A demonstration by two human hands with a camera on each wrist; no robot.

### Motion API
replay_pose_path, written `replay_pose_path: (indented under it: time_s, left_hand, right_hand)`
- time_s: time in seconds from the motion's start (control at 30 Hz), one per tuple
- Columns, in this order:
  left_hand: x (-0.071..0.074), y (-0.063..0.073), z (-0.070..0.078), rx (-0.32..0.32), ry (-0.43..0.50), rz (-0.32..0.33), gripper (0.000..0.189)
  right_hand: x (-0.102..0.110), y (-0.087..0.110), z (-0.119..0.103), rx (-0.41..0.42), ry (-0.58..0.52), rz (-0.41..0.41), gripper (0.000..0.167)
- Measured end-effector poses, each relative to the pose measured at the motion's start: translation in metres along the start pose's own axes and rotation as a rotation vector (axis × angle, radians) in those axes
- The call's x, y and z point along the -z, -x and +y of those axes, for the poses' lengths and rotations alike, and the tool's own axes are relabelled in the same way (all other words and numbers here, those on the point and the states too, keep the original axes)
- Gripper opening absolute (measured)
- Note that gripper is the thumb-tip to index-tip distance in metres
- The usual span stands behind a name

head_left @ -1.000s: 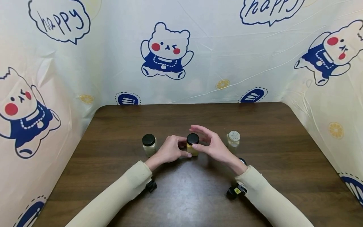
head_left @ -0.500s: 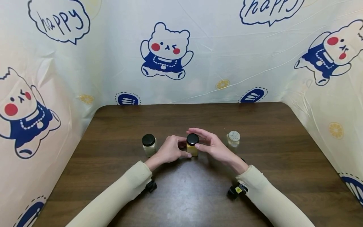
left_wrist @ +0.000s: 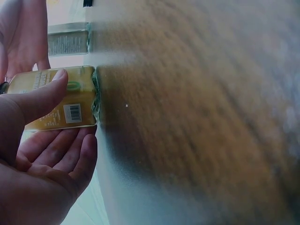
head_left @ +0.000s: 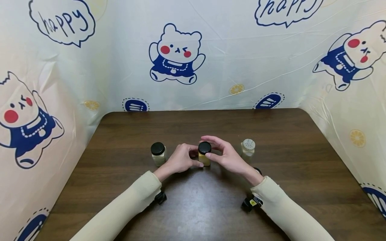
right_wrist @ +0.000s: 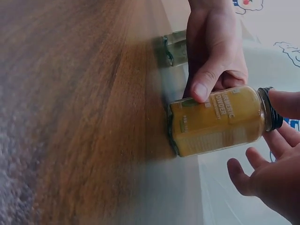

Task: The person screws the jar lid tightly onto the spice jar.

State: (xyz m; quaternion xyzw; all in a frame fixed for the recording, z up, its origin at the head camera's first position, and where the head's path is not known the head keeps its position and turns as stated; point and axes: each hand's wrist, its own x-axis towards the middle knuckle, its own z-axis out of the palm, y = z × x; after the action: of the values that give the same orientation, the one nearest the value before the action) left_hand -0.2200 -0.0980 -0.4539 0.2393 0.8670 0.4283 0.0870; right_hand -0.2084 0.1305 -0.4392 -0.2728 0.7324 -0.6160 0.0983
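Note:
A glass jar of turmeric powder (right_wrist: 220,122) stands upright on the table, with yellow contents and printed lettering. My left hand (head_left: 181,159) grips its lower body, thumb across the near side and fingers behind it, as the left wrist view also shows around the jar (left_wrist: 77,96). On top is a black lid (head_left: 204,147). My right hand (head_left: 227,155) holds that lid between thumb and forefinger at the rim. Its other fingers are spread beyond the jar, partly hidden in the head view.
To the left stands a second jar (head_left: 159,160) with a black lid and pale contents. Right of my right hand is a pale jar (head_left: 248,154) with a perforated white top. The brown wooden table (head_left: 193,207) meets a printed curtain (head_left: 226,60) behind.
My right hand turned slightly around the lid, its thumb moving right and then back left as the fingers shifted the opposite way. The left hand and jar stay in place.

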Motion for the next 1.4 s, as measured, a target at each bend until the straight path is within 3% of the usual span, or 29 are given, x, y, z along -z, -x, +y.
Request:
replay_pose_path:
  time_s: [0.7,0.83,1.13,1.4]
  left_hand:
    - [0.000,-0.001,-0.002,-0.014,-0.005,0.001,0.035]
    - [0.000,-0.001,-0.003,-0.012,-0.007,0.001,0.036]
    - [0.000,0.000,-0.003,-0.005,0.007,-0.008,0.038]
    - [0.000,0.000,-0.002,0.004,0.002,-0.008,0.039]
  right_hand:
    - [-0.011,-0.002,-0.004,0.062,0.193,0.155,0.060]
    - [-0.010,0.000,-0.005,0.056,0.170,0.132,0.064]
    - [-0.004,0.001,-0.002,0.053,0.005,-0.003,0.061]
    - [-0.004,0.002,0.000,0.044,-0.022,-0.028,0.055]
